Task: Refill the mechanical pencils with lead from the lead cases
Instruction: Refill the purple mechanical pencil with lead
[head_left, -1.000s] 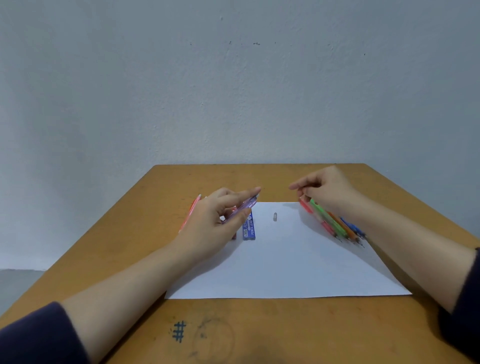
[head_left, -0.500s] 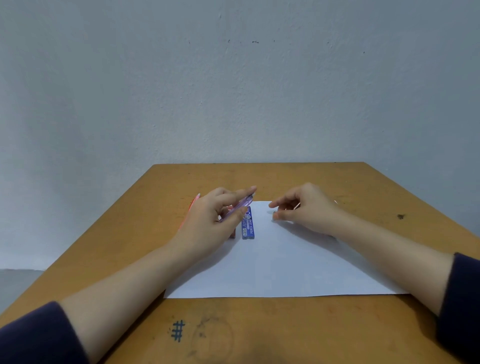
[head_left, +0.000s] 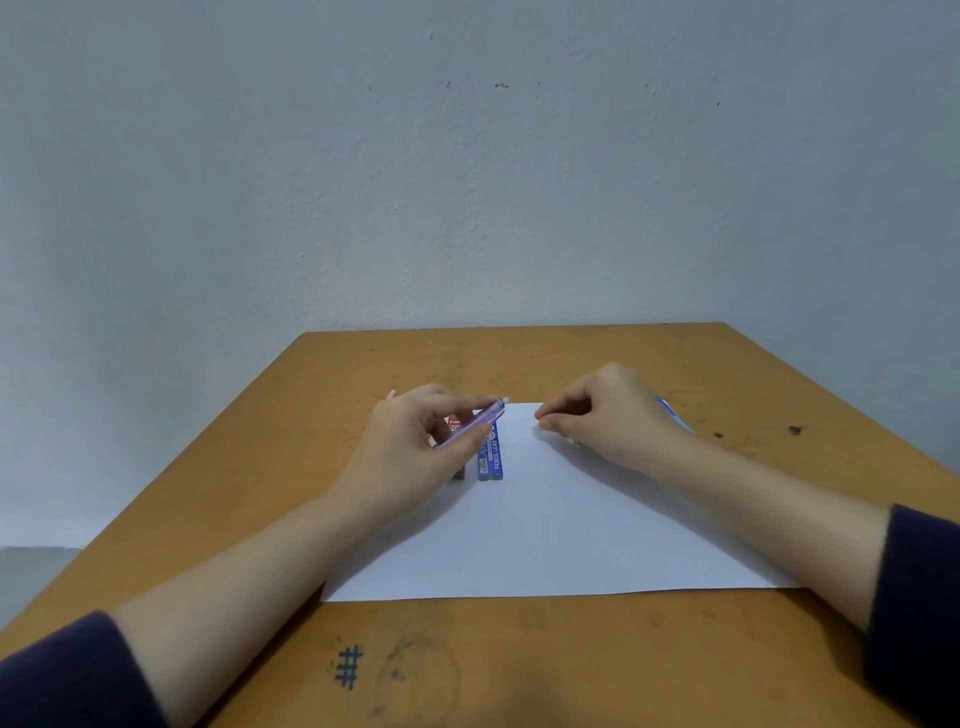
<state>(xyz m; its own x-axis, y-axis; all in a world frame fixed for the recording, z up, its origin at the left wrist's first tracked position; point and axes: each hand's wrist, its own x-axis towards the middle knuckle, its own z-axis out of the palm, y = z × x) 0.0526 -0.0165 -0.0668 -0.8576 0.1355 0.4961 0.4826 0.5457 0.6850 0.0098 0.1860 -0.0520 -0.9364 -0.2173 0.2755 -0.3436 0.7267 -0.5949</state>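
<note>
Left hand holds a purple pencil, right hand rests low on the paper
The left forearm comes in from the near left. Its thumb and index finger pinch the pencil, whose white end points far and right, just above the blue lead case and the red lead case, which lie side by side on the paper's far left part. The right forearm comes in from the near right; its fingers are curled, with thumb and index tips together near the paper's far edge, but I cannot tell if they pinch anything
</note>
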